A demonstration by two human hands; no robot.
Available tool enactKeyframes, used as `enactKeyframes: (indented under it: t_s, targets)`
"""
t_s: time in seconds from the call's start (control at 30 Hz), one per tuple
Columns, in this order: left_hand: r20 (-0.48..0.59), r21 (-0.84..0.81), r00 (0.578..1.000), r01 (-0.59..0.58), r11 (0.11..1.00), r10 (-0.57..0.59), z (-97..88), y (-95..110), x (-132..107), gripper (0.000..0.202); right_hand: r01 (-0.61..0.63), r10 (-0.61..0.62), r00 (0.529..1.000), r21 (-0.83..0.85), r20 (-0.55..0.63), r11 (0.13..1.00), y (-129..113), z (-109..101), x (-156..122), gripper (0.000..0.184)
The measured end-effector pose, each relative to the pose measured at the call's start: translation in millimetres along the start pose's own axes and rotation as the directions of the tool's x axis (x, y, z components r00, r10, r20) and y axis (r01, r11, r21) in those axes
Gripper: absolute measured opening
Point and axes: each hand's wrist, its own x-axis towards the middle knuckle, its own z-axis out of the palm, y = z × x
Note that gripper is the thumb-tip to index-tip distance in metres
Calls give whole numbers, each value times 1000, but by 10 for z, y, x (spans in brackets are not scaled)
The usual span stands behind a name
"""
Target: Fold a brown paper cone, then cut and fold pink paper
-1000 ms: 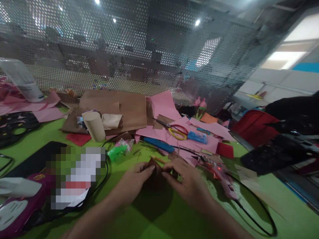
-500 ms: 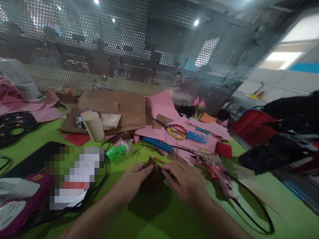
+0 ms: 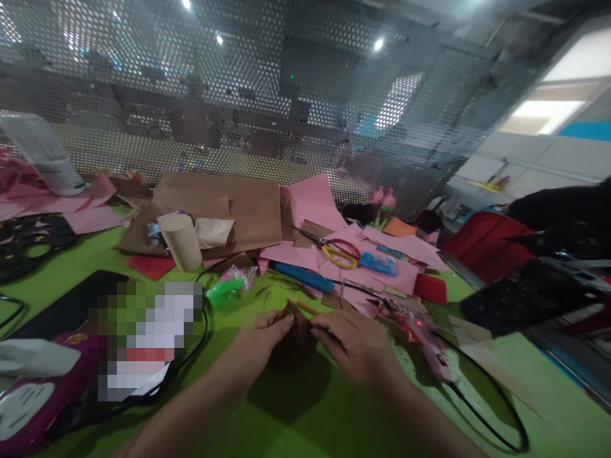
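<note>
Between my hands is a small piece of brown paper, dark in the shade and raised to a peak near my left thumb. My left hand pinches its left edge between thumb and fingers. On the opposite edge my right hand has its fingers closed, thumb and forefinger meeting at the paper. A pencil lies just behind the paper, close to my right fingertips. To the right of my right hand rests a pink glue gun with a lit red light and a black cable.
Scissors, a blue utility knife and pink paper scraps lie behind my hands. A cardboard tube stands before brown paper. At left are a black phone and a purple tissue box. A perforated metal screen borders the table.
The whole view has shifted very slightly. Both hands keep the same hold on the brown paper, and nothing on the table has visibly moved.
</note>
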Motion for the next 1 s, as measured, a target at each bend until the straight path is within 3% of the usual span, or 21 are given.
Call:
enactKeyframes:
  t_s: [0.37, 0.57, 0.77, 1.0]
  targets:
    - [7, -33, 1000, 30, 999, -30, 33, 31, -41, 23, 112, -116, 993, -145, -23, 983, -39, 17, 30, 23]
    - [-7, -49, 999, 33, 998, -34, 25, 16, -36, 24, 89, -96, 991, -79, -97, 993, -16, 26, 16, 22]
    - [-14, -57, 999, 29, 998, -30, 6, -8, -12, 23, 108, -109, 993, -27, -53, 994, 25, -9, 0, 15]
    - [9, -65, 999, 39, 997, -39, 21, 6, -34, 22, 168, -179, 980, -116, -91, 979, -1, 3, 16, 19]
